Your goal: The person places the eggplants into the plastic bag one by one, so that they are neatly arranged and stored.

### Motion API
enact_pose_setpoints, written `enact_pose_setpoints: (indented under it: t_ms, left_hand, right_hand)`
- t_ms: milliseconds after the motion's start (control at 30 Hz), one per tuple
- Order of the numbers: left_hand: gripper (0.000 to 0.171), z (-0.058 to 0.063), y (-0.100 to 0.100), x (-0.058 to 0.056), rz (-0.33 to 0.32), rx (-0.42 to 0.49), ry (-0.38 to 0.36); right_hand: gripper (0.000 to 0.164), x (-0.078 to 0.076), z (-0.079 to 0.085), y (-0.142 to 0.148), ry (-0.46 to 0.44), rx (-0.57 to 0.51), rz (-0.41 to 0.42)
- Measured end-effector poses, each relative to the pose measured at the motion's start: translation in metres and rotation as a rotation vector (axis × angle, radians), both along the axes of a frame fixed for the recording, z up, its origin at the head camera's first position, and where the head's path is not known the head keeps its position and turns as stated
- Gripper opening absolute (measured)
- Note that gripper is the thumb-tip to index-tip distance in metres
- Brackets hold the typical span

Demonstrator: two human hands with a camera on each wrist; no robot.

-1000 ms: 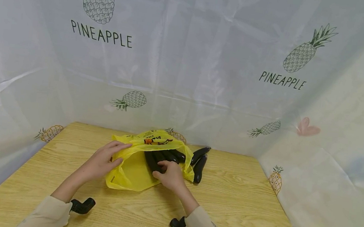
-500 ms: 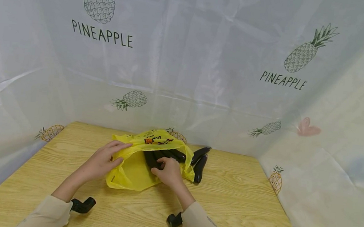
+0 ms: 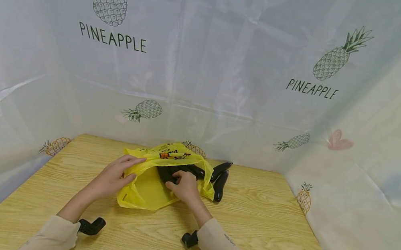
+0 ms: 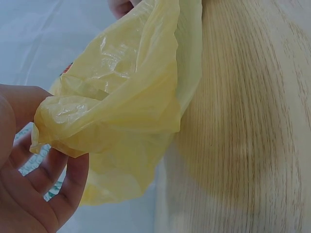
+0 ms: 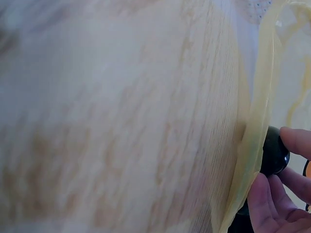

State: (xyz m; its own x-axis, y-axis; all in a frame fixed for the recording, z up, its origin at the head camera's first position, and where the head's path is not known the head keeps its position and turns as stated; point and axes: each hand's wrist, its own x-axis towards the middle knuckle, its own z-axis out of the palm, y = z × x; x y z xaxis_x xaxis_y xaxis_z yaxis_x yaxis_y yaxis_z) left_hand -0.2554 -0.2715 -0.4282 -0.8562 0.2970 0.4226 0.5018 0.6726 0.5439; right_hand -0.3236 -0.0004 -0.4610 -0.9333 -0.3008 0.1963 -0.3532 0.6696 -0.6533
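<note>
Two hands were at work on one yellow plastic bag [image 3: 146, 198], which lay on its side on the wood-grain table [image 3: 266, 228], mouth open toward the person. Left hand [image 3: 110, 177]: at the left edge of the mouth, thumb and fingers pinching a bunched fold of the film, thumb on one face, curled fingers on the other, as the left wrist view showed. Right hand [image 3: 188, 189]: inside the mouth, toward its right side. Thumb and fingers closed around the rounded, glossy end of a dark eggplant [image 5: 276, 154]; grip narrow, most of its length hidden in the head view.

Several more eggplants [image 3: 196, 171] lay in the bag, side by side beneath the raised upper film; exact count could not be made. Two others, a rear eggplant [image 3: 220, 171] and a front eggplant [image 3: 220, 187], lay outside on the table, just beside the bag's right edge and close together. Orange and black print [image 3: 175, 155] showed on the bag's top.

Beige sleeves [image 3: 223, 246] on both arms; a black wrist mount [image 3: 91, 226] stuck out at each cuff. Behind the table hung a pale curtain [image 3: 224, 71] with pineapple drawings and lettering.
</note>
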Motion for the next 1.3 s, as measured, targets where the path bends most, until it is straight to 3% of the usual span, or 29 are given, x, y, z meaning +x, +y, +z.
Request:
enact_pose_setpoints:
  t_ms: [367,867,1300]
  left_hand:
    - [0.058,0.002,0.0,0.002,0.002,-0.005,-0.009]
    - [0.059,0.0,0.001,0.0,-0.007,0.01,0.001]
    - [0.059,0.003,0.002,0.002,0.002,-0.012,-0.009]
  right_hand:
    - [0.038,0.001,0.0,0.004,0.0,-0.013,0.008]
    - [0.035,0.02,0.032,0.037,0.057,-0.039,0.103]
    - [0.038,0.025,0.044,0.085,0.165,-0.016,0.037]
